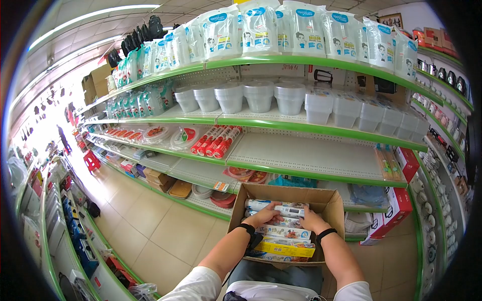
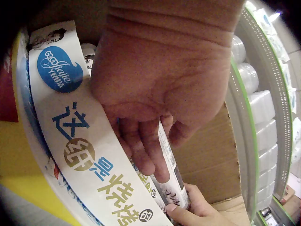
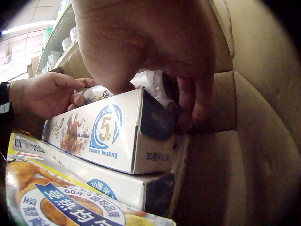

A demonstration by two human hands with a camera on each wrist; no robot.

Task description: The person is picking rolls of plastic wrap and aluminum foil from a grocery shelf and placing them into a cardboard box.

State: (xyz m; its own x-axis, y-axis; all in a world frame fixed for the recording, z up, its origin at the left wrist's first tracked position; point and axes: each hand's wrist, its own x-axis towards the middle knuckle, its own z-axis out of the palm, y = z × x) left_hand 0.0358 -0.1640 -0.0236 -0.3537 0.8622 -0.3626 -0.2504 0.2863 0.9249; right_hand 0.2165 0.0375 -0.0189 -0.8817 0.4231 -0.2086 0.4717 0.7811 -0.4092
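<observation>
An open cardboard box (image 1: 329, 200) stands in front of the person, with long paper-roll cartons lying side by side in it. Both hands reach inside at its far end. The left hand (image 1: 267, 215) grips a white plastic-wrapped roll (image 2: 171, 176) near its left part, fingers over it. At the other end of the same roll, the right hand (image 3: 155, 42) curls its fingers around the tip. Closer to the body lie white barbecue-paper cartons (image 3: 113, 132) and a yellow carton (image 1: 286, 248). Part of the roll is hidden under the hands.
Green-edged shelves (image 1: 321, 173) rise just beyond the box. They carry clear plastic tubs (image 1: 258, 98), bagged packs (image 1: 261, 32) and red-wrapped rolls (image 1: 216, 143). A red-and-white carton (image 1: 391, 215) stands right of the box. More shelving (image 1: 55, 241) lines the left of the tiled aisle (image 1: 155, 215).
</observation>
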